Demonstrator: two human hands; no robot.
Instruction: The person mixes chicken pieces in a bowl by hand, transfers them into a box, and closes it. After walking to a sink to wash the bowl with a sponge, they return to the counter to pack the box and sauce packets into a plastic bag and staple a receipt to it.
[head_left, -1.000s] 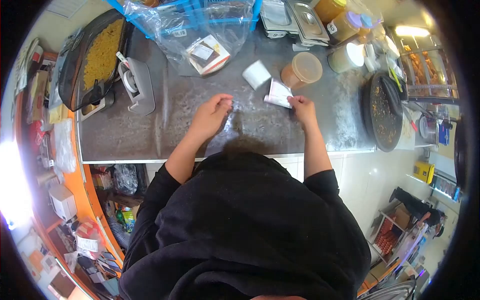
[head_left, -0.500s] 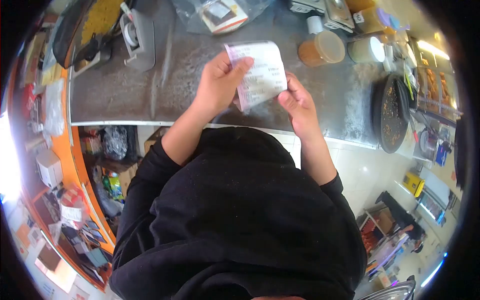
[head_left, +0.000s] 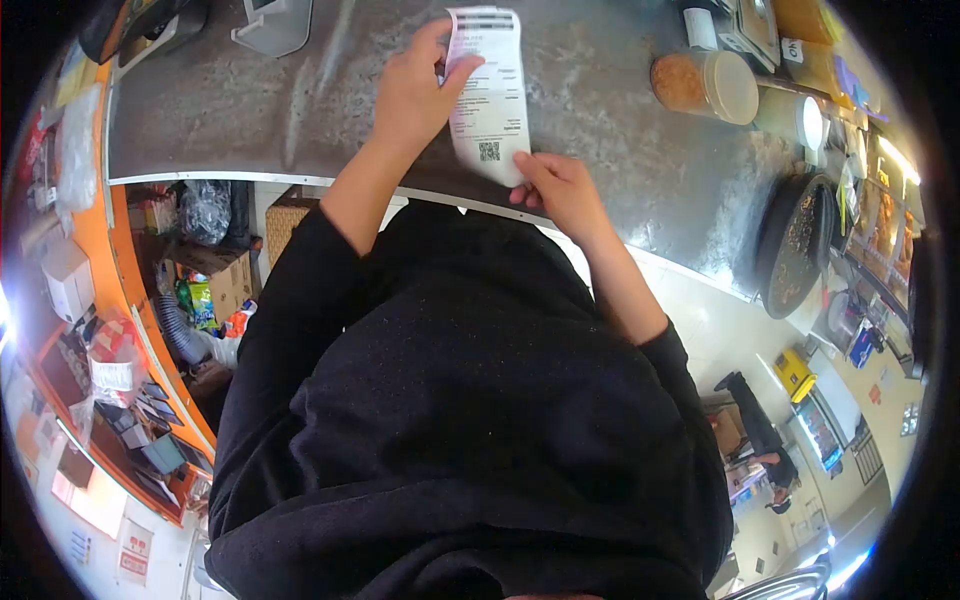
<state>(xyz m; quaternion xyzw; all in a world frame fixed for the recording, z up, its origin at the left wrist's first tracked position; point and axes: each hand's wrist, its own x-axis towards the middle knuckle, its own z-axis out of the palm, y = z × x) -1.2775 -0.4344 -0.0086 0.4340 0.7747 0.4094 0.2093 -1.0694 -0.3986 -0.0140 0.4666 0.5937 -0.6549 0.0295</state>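
Note:
A long printed receipt (head_left: 487, 100) with a QR code near its lower end hangs between my two hands above the dark metal counter (head_left: 260, 110). My left hand (head_left: 415, 90) pinches its left edge near the top, thumb lying over the print. At the bottom right corner, my right hand (head_left: 560, 190) grips the paper between thumb and fingers, close to the counter's front edge. The paper is spread almost flat, its lower end slightly curved.
On the right of the counter are a tub of orange-brown powder (head_left: 705, 87), a white-lidded container (head_left: 790, 118) and a round dark pan (head_left: 795, 245). A tape dispenser (head_left: 272, 25) stands at the upper left. A person in dark clothes (head_left: 762, 435) is far off at the lower right.
The receipt has been opened out to a longer strip, showing its QR code. My right hand has moved left and down along it. The view has shifted, and the plastic bag at the top has left it.

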